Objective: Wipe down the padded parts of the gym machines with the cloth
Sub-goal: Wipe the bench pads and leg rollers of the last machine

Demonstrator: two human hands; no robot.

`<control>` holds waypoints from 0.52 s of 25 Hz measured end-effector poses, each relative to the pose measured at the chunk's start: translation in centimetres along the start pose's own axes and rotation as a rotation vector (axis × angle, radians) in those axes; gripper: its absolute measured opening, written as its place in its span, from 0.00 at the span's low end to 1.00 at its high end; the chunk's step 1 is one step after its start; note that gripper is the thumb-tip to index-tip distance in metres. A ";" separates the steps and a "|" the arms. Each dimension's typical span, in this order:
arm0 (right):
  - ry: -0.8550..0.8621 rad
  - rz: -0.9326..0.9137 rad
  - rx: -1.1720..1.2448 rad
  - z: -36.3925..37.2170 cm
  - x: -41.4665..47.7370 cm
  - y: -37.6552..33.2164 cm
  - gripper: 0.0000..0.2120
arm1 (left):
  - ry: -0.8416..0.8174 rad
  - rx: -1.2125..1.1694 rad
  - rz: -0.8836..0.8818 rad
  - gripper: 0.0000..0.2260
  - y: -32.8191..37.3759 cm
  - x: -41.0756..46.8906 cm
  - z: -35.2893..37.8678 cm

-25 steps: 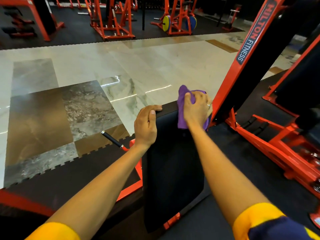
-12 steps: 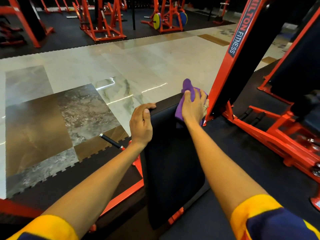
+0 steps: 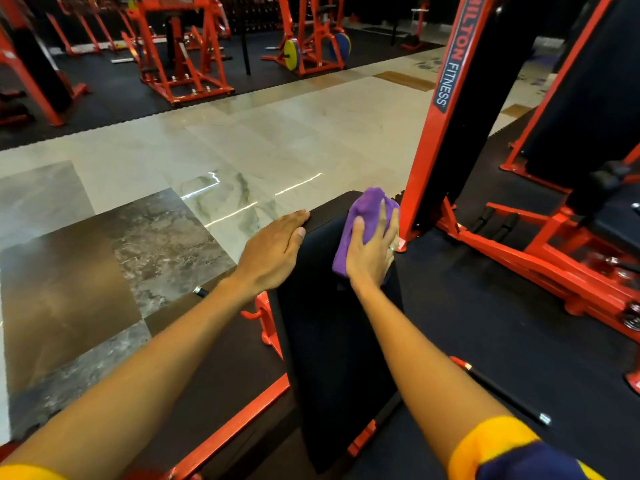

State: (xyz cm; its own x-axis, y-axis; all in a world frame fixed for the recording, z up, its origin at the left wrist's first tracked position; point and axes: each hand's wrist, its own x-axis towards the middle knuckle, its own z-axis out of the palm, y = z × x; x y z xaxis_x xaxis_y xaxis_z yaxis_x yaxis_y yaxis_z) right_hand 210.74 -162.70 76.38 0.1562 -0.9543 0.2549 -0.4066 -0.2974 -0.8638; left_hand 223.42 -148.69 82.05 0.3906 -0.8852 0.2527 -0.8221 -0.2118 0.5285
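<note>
Wiping the top of a black machine pad [image 3: 329, 341].
The left hand [image 3: 273, 251] lies flat on the pad's upper left edge. The right hand [image 3: 372, 251], fingers spread, presses the purple cloth [image 3: 363, 209] onto its top right. The cloth looks soft and light, best bunched under the palm.

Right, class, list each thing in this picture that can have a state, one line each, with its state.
Purple cloth: bunched, pressed on the pad.
Black pad: left hand and cloth on its upper end.
Left hand: flat, fingers straight, resting on the pad.
Right hand: fingers spread, pressing the cloth down.
Yellow plate: loaded on a far machine.
</note>
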 end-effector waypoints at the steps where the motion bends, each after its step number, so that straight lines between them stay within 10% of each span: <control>1: 0.008 0.117 0.037 -0.2 1.4 -0.6 0.29 | -0.098 0.044 0.014 0.22 0.5 1.0 -0.6; 4: -0.028 0.269 0.081 -0.3 2.5 -3.3 0.28 | -0.295 0.112 0.016 0.23 1.6 4.0 -0.8; 9: -0.055 -0.324 -0.051 0.7 -5.6 0.2 0.30 | -0.418 0.076 0.078 0.26 1.1 6.4 -0.5; 13: 0.029 0.130 0.025 -0.2 -1.8 3.9 0.30 | -0.425 0.123 0.078 0.25 1.0 6.3 -0.7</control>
State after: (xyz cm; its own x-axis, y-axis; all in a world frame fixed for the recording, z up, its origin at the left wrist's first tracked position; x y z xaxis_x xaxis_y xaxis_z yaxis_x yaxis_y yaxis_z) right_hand 208.65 -162.11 72.65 0.0771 -0.9853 0.1523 -0.3995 -0.1705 -0.9008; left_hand 225.34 -154.16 84.75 0.1413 -0.9866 -0.0813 -0.8957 -0.1624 0.4139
